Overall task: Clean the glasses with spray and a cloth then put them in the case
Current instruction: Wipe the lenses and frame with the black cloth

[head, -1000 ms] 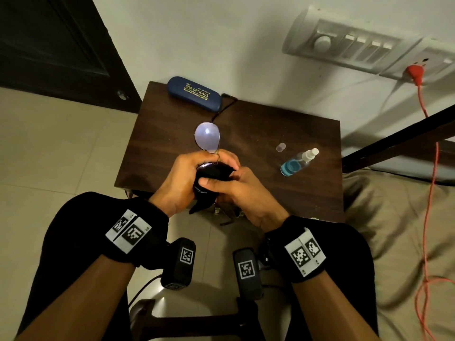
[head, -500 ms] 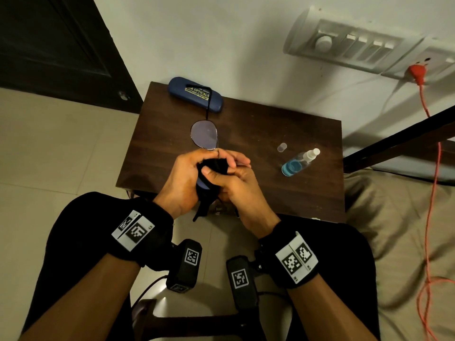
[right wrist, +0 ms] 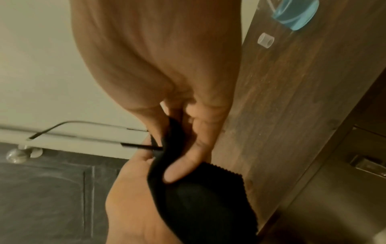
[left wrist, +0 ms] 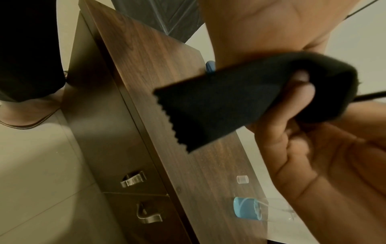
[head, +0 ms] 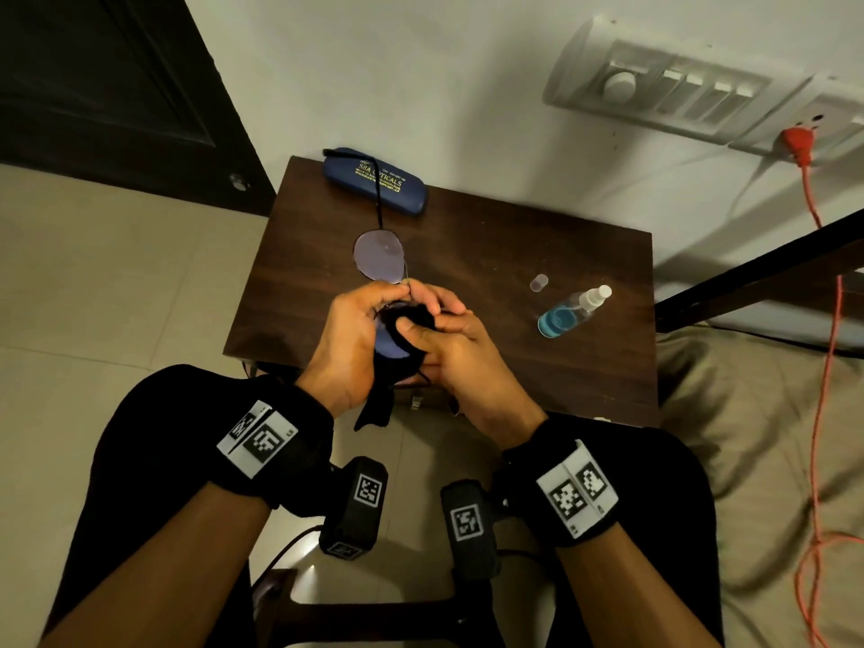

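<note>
**Head view: wiping one lens**

My left hand (head: pixel 348 339) grips the glasses (head: pixel 378 255) above the desk (head: pixel 514 254); my right hand (head: pixel 460 353) pinches the black cloth (head: pixel 397 362) over the nearer lens (purple-tinted). Since earlier, the frame has tilted toward the case (head: pixel 374 180).

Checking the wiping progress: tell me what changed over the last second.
The glasses tilted, their free lens swinging left and going from bright to dull. The right hand slid the cloth a little over the near lens. The left hand kept its hold. Case, bottle and cap stayed put.
</note>
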